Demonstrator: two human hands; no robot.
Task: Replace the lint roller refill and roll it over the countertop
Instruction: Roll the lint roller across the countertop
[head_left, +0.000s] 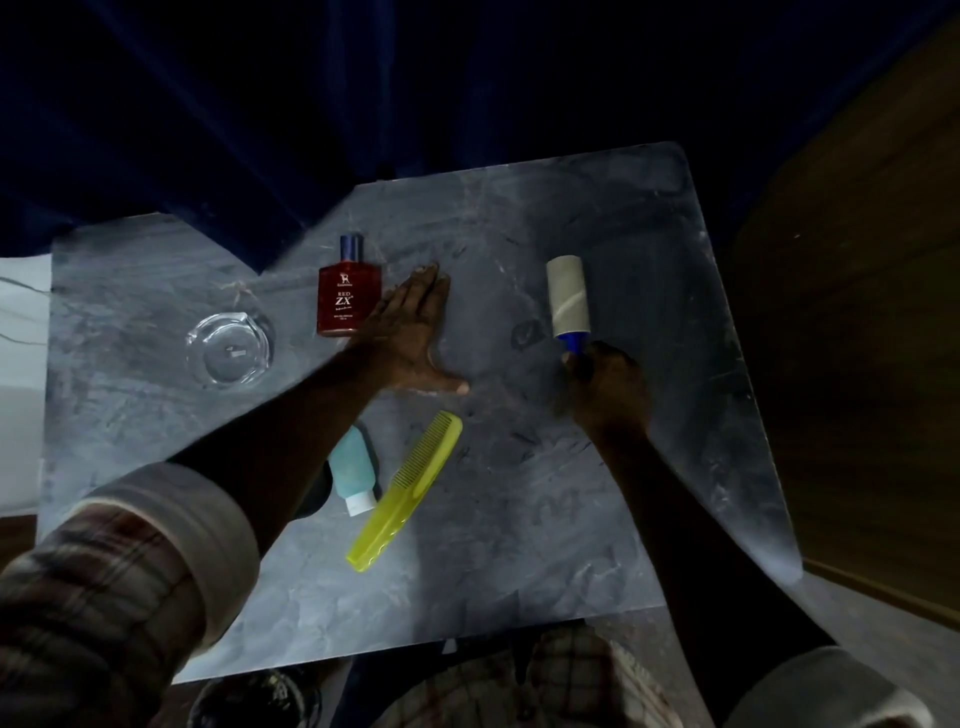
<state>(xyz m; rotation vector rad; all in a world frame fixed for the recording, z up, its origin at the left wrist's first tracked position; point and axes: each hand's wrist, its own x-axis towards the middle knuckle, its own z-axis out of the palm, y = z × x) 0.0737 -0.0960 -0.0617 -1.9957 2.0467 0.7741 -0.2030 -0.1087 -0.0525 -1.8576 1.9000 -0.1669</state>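
Grey marble countertop (519, 519) — left hand (415, 332) flat, right hand (608, 384) clamping lint roller (568, 301).

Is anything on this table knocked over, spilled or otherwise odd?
Nothing is spilled. The red perfume bottle and small blue bottle lie flat rather than standing. The roller in the right hand looks brownish, like a bare core.

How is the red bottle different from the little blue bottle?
The red bottle is squarish with a dark blue cap; the blue bottle is rounder, pale, with a white cap. The red bottle's cap points away from the person; the blue bottle's points toward them, partly under the left arm. Both lie on the countertop.
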